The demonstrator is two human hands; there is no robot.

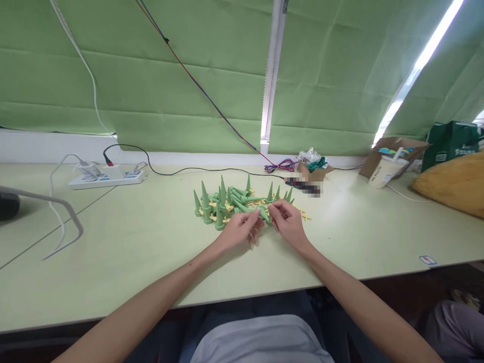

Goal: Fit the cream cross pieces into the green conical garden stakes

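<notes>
In front of me, a green plastic cone-shaped piece [264, 214] is between my two hands. My left hand [242, 228] pinches it between thumb and forefinger, the other fingers hanging loosely below. Close against its right side, my right hand [290, 223] is closed in a pinch; whatever is in those fingertips is too small to tell. Just behind the hands lies a group of similar green cones [219, 217], several upright and others lying on their sides. Small yellow plastic pieces [305, 215] are scattered among them and to the right.
A white power strip [108, 177] with plugs lies at the back left. Behind the cones are a black cable [196, 169], a blurred dark object [302, 185] and a small open box [315, 171]. A drink cup [386, 171] and a cardboard box [368, 160] stand far right.
</notes>
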